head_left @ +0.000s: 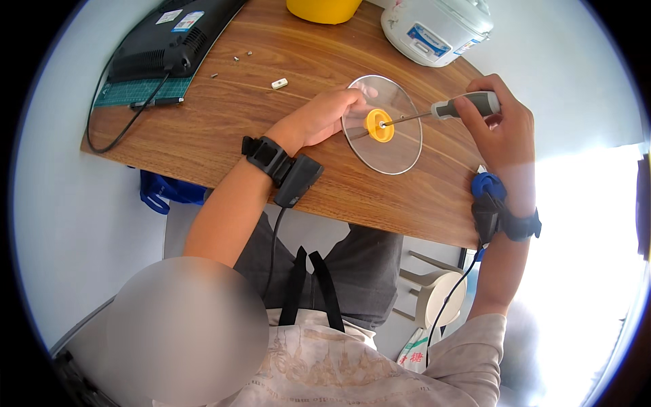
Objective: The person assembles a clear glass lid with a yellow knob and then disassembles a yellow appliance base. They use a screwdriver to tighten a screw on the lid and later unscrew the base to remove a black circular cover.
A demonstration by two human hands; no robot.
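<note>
A round glass pot lid (400, 150) with a metal rim is tilted up over the table. My left hand (330, 114) grips it at its left side, with fingers partly seen through the glass. At the lid's centre sits a yellow round knob piece (375, 127). My right hand (498, 122) is closed round the grey and white handle of a screwdriver (468, 105). Its thin shaft runs left, and the tip meets the middle of the yellow piece. Whether a screw head lies under the tip is too small to tell.
Beyond the lid are a white rice cooker (434, 30) and a yellow container (324, 8). A small white block (279, 83) and several tiny metal parts lie on the wooden table (237, 129). At the left, a black device (163, 51) with a cable rests on a green cutting mat (132, 93).
</note>
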